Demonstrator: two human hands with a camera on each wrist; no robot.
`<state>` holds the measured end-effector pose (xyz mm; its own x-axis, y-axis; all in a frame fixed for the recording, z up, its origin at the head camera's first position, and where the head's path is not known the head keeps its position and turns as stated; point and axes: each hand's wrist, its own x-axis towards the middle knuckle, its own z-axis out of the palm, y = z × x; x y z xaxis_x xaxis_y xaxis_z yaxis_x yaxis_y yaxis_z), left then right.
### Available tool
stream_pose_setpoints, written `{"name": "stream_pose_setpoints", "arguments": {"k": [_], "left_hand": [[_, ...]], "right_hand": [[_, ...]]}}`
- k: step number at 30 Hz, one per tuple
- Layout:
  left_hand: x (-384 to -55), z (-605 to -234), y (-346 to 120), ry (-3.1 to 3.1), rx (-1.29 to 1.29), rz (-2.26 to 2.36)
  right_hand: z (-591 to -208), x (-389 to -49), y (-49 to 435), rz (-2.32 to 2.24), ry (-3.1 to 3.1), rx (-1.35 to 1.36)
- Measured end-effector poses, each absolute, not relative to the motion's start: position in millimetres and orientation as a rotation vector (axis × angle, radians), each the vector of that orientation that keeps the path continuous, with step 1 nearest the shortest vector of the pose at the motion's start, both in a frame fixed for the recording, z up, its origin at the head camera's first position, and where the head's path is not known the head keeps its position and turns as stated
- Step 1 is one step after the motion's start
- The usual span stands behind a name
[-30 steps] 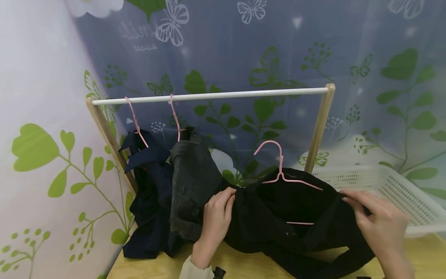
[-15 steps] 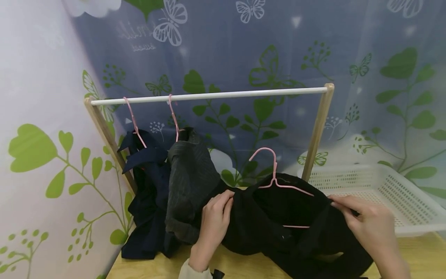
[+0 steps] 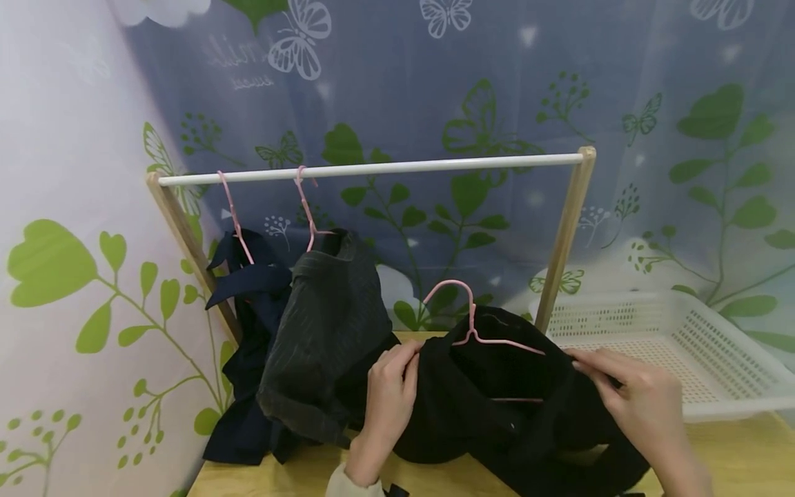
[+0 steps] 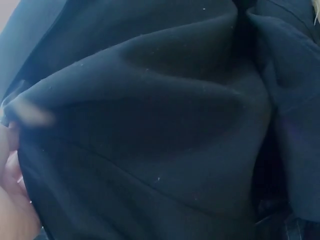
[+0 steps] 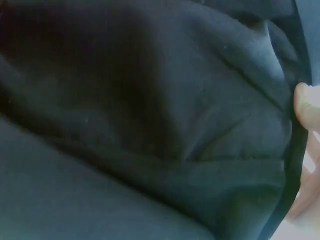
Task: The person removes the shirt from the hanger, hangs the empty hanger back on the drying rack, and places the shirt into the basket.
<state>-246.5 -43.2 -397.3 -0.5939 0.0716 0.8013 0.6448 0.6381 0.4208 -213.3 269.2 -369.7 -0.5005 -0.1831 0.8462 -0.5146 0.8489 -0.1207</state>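
A black top (image 3: 447, 414) sits over a pink hanger (image 3: 472, 317) in the head view, its wide neck opening showing the hanger's shoulder and lower bar. The hanger's hook points up and left, below the rail and off it. My left hand (image 3: 391, 397) pinches the top's left shoulder between thumb and fingers. At the opposite shoulder, my right hand (image 3: 646, 400) pinches the cloth. Both wrist views are filled by dark folds, with the left fingers (image 4: 12, 175) and the right thumb (image 5: 307, 107) at their outer edges.
A white rail (image 3: 397, 167) on wooden posts spans the back. A navy garment (image 3: 248, 359) and a dark grey garment (image 3: 329, 338) hang from it on pink hangers. A white perforated basket (image 3: 739, 407) stands right on the wooden table (image 3: 745, 449).
The black top and its hanger have shifted left and slightly down, with my right hand moving left along with them. The grey garment's lower part has swung left against the navy one.
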Motion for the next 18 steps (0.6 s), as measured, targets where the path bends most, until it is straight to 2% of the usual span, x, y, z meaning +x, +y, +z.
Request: {"name": "stream_pose_setpoints", "arguments": {"k": [9,18], "left_hand": [[-249.3,-393.1,-53.0,-2.018,-0.608,-1.008],[-248.5,-387.5,-64.6,-2.032,-0.682,-1.132]], "right_hand": [[-362.7,-213.6,288.5,0.471,-2.086,0.427],[-361.3,-210.3,319.4,0.475,-2.046,0.132]]}}
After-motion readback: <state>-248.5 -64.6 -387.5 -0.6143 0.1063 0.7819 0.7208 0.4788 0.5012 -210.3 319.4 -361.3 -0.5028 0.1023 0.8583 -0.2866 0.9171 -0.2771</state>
